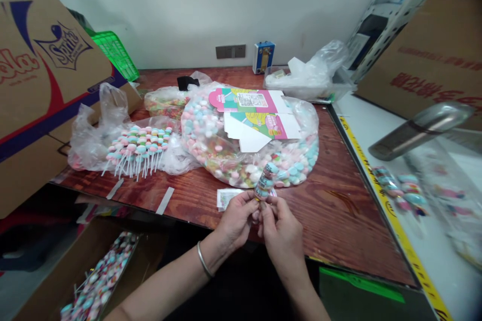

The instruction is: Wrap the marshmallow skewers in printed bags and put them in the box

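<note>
Your left hand (237, 215) and right hand (282, 230) pinch bottom of clear-wrapped pale-blue candy stack (265, 182), lower middle of frame; round clear plastic candy bag (205, 153), center

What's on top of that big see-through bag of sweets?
A pink, green and white printed carton lies on the bag. Pastel sweets show through the plastic around it. Whatever is right under the carton is covered, so I can't tell.

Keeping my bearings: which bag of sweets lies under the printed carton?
The large bag in the middle of the table: the carton lies on it and on no other bag.
</note>
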`<action>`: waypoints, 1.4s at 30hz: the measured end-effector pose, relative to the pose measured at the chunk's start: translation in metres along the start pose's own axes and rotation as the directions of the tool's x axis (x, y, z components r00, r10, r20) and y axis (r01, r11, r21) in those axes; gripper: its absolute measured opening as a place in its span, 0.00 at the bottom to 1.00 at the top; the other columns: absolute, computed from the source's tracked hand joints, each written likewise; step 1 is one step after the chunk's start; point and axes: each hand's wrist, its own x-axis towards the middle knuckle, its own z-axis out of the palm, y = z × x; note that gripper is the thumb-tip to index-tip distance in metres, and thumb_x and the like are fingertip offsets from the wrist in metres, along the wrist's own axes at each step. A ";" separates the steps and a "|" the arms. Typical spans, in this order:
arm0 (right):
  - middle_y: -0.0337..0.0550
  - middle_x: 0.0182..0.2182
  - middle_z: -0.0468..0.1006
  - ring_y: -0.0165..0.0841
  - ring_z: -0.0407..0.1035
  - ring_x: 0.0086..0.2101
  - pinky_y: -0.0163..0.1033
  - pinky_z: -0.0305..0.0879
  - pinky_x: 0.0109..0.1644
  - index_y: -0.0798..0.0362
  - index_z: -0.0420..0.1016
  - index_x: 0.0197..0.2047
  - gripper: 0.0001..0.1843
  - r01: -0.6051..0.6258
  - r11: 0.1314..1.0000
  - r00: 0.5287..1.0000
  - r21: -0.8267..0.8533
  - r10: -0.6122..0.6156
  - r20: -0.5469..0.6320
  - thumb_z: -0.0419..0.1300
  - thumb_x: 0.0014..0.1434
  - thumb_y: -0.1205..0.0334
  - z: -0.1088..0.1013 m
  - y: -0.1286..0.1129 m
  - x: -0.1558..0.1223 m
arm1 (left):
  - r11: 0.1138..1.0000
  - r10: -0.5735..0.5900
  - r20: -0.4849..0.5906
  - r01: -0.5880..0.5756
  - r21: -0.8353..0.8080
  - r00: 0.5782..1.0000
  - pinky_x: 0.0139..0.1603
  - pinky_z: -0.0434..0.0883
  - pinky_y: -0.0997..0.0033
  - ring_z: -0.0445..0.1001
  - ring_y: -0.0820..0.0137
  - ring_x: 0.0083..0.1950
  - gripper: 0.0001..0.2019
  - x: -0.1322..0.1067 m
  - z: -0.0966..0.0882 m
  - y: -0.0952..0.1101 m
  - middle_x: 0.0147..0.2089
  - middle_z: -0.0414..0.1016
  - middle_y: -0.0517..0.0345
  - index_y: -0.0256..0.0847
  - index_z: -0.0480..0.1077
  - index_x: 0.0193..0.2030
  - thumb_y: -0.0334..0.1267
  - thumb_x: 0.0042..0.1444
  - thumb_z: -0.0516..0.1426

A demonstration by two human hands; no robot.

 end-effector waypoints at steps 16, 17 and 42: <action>0.38 0.24 0.77 0.29 0.71 0.23 0.33 0.61 0.28 0.52 0.73 0.35 0.14 0.295 0.950 0.945 -0.103 -0.306 -0.114 0.50 0.66 0.57 0.004 0.006 0.000 | 0.762 0.220 0.041 -0.197 0.617 0.975 0.22 0.57 0.76 0.58 0.78 0.20 0.13 -0.012 0.002 0.022 0.22 0.62 0.65 0.36 0.74 0.44 0.40 0.61 0.52; 0.39 0.27 0.78 0.30 0.72 0.26 0.33 0.63 0.31 0.52 0.74 0.37 0.13 0.305 0.950 0.942 -0.070 -0.312 -0.125 0.51 0.66 0.57 0.005 0.007 0.000 | 0.802 0.181 0.026 -0.163 0.574 0.983 0.20 0.54 0.77 0.55 0.79 0.19 0.14 -0.011 0.003 0.022 0.21 0.61 0.66 0.35 0.74 0.43 0.41 0.60 0.53; 0.39 0.26 0.73 0.30 0.65 0.26 0.34 0.62 0.29 0.52 0.71 0.32 0.11 0.156 0.979 0.987 0.134 -0.151 -0.047 0.56 0.60 0.54 -0.032 -0.008 -0.001 | 0.669 -0.022 0.518 -0.372 0.643 0.855 0.71 0.37 0.55 0.45 0.56 0.73 0.15 -0.013 -0.018 0.060 0.70 0.56 0.58 0.48 0.78 0.48 0.47 0.59 0.55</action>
